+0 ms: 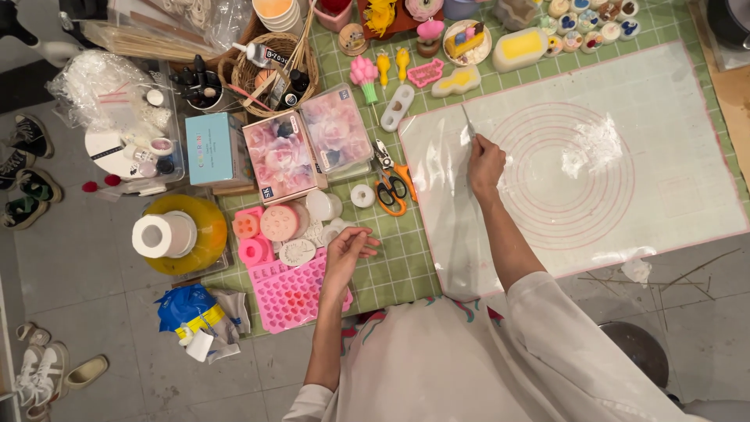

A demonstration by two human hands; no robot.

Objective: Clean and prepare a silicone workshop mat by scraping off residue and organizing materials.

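My right hand (pixel 485 162) rests on the left part of a translucent silicone mat (pixel 672 156) printed with pink rings. It grips a thin metal tool (pixel 468 121) that points up and away. My left hand (pixel 348 250) hovers with loosely curled fingers over the green grid mat (pixel 398 266), holding nothing. It is just right of small round white moulds (pixel 298 252) and above a pink silicone tray (pixel 291 295) with many small cavities. Orange-handled scissors (pixel 391 190) lie between my two hands.
Two flat boxes with rose pictures (pixel 308 144), a wicker basket (pixel 266 70) of bottles and sticks, a light blue box (pixel 216 147) and many small moulds crowd the far side. A tape roll on a yellow stand (pixel 176 233) and shoes (pixel 27 168) sit left on the floor.
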